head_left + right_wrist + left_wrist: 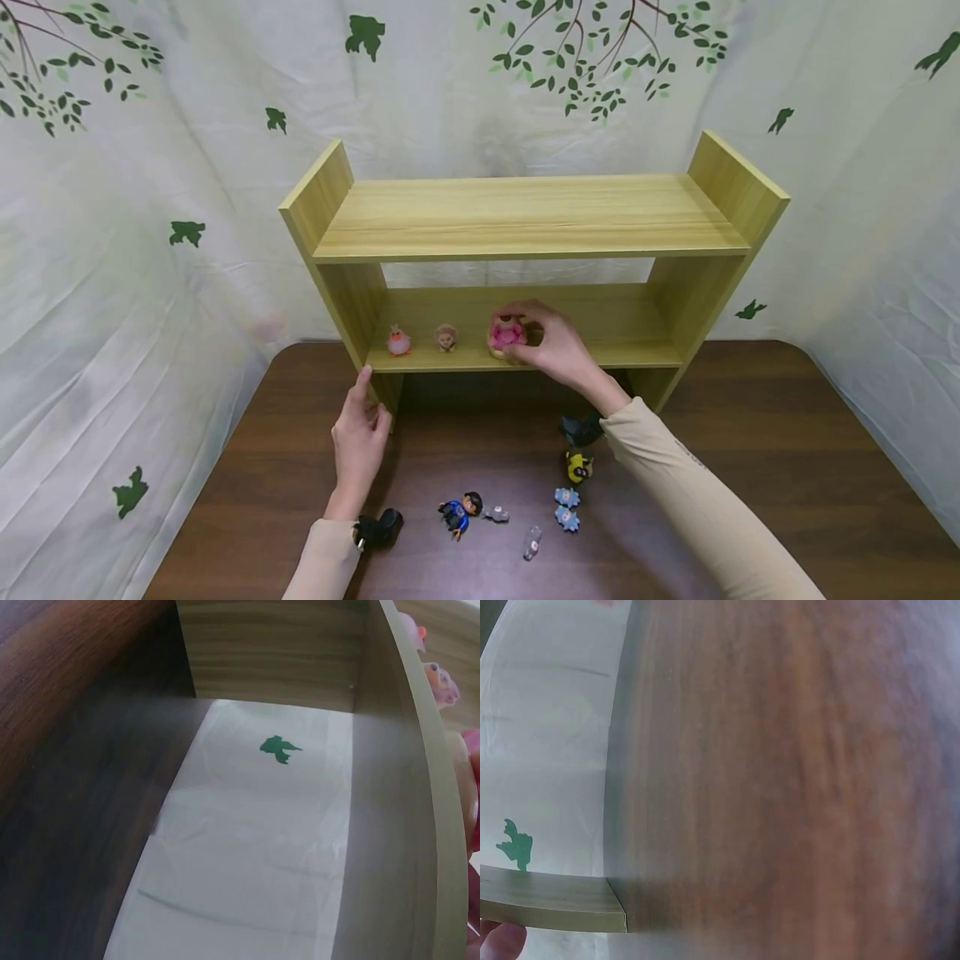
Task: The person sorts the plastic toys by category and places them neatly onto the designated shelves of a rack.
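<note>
On the middle board of a two-tier wooden shelf, my right hand pinches a pink toy figurine between thumb and fingers. The figurine is right at the board's front edge, and the fingers partly cover it. To its left stand a small figurine with a light round face and a pink duck-like figurine. My left hand touches the shelf's left side panel with its extended index finger; a fingertip shows against the panel's edge in the left wrist view.
On the brown table lie a dark-haired doll in blue, two small clear pieces, blue gear-shaped pieces and a yellow-and-black figurine. A black object is partly behind the right forearm. A leaf-patterned white curtain hangs around.
</note>
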Tool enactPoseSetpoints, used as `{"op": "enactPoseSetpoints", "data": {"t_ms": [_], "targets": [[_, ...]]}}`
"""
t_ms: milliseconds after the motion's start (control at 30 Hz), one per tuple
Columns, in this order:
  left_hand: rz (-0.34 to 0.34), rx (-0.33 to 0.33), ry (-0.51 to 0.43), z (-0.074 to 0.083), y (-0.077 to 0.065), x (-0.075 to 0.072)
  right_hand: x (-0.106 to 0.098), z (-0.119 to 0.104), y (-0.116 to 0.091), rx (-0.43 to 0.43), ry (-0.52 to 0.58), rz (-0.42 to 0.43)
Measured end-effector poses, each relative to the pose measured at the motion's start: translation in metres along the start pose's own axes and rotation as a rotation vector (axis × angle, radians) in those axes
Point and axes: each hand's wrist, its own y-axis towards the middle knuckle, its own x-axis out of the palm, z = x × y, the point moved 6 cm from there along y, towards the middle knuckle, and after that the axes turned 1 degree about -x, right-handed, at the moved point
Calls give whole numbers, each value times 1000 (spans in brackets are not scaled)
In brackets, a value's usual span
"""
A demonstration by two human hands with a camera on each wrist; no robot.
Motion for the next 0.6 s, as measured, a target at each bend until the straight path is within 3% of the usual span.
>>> {"op": "enactPoseSetpoints", "data": {"t_ms": [600], "targets": [[5,2,0,0,0,1,-2,6,1,55,8,4]]}}
